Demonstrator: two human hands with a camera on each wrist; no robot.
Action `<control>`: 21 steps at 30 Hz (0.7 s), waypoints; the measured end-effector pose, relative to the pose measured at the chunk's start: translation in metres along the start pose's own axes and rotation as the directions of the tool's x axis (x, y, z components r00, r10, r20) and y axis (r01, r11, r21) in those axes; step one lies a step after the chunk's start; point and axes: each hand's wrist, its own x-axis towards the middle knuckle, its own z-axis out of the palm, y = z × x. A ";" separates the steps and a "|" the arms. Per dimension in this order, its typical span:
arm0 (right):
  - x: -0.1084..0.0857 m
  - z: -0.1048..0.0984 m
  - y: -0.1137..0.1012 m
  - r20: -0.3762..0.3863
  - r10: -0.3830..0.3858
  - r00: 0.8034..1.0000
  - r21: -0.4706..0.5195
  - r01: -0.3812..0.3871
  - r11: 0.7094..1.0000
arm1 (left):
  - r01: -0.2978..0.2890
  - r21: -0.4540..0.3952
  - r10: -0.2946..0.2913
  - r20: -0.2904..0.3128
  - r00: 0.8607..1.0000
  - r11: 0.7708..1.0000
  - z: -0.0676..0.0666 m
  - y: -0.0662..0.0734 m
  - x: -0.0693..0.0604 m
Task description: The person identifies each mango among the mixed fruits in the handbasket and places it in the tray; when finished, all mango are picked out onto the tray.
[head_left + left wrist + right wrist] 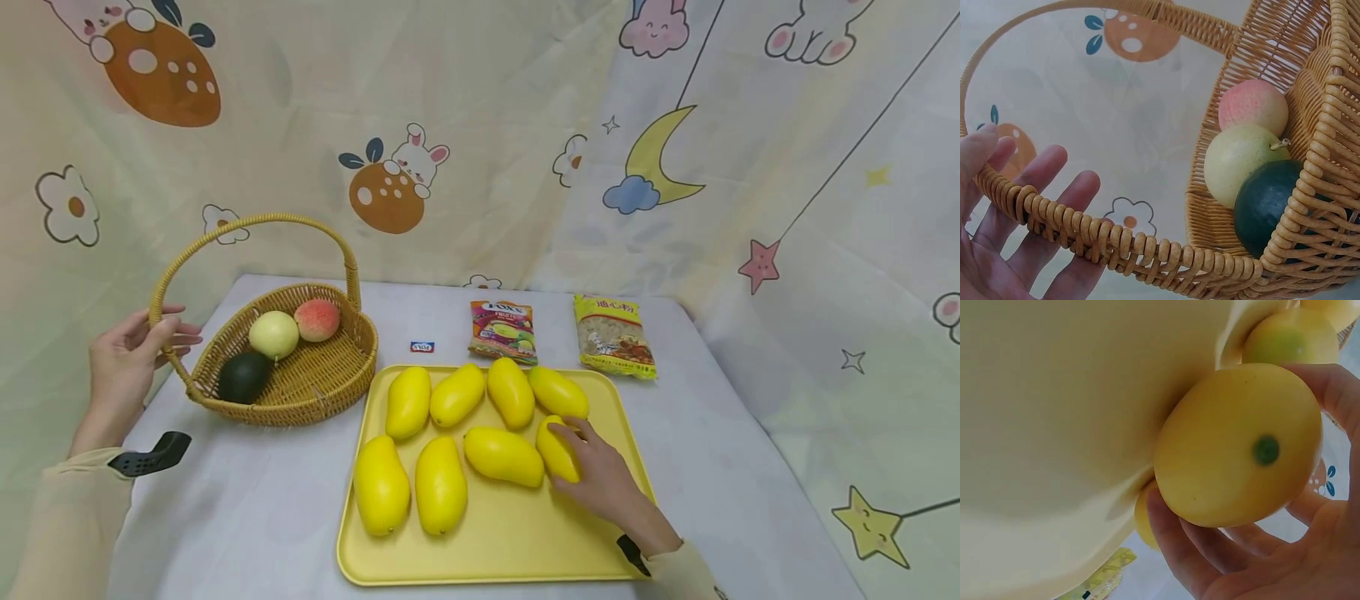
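My right hand (600, 479) grips a yellow mango (557, 450) at the right of the yellow tray (517, 537). In the right wrist view, thumb and fingers lie round the sides of this mango (1235, 450), whose green stem spot faces the camera. Several other mangoes (441, 485) lie on the tray. My left hand (131, 354) is at the handle (168, 275) of the wicker basket (322, 392); its fingers are spread and fairly straight behind the handle. Inside the basket are a peach (317, 320), a pale green round fruit (273, 335) and a dark green fruit (245, 377).
Behind the tray lie a purple-red FOX'S candy bag (502, 332), a yellow pasta bag (615, 336) and a small blue-and-red FOX'S packet (422, 347). A white cloth (247, 500) covers the table. Printed curtains (487, 167) hang at the back and sides.
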 end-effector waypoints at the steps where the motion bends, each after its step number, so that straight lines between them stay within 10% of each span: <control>1: 0.000 0.000 0.000 0.005 0.003 1.000 -0.003 -0.003 1.000 | 0.000 0.003 0.000 0.000 1.000 1.000 0.000 0.000 0.000; 9: -0.001 -0.001 -0.001 0.005 0.007 1.000 -0.033 -0.007 0.999 | -0.027 -0.041 0.026 -0.020 0.999 0.999 0.002 -0.001 0.000; 12: 0.000 -0.005 -0.001 -0.027 -0.013 1.000 -0.054 0.011 0.998 | -0.007 0.093 0.018 -0.118 0.993 0.996 0.008 0.003 -0.004; 17: 0.009 -0.016 -0.003 -0.106 -0.064 0.992 -0.059 0.058 0.997 | 0.139 0.457 0.049 -0.376 0.926 0.878 0.034 0.018 -0.019; 21: 0.018 -0.022 -0.005 -0.146 -0.098 0.984 -0.059 0.090 0.994 | 0.043 0.582 0.244 -0.406 0.881 0.812 0.064 0.030 -0.033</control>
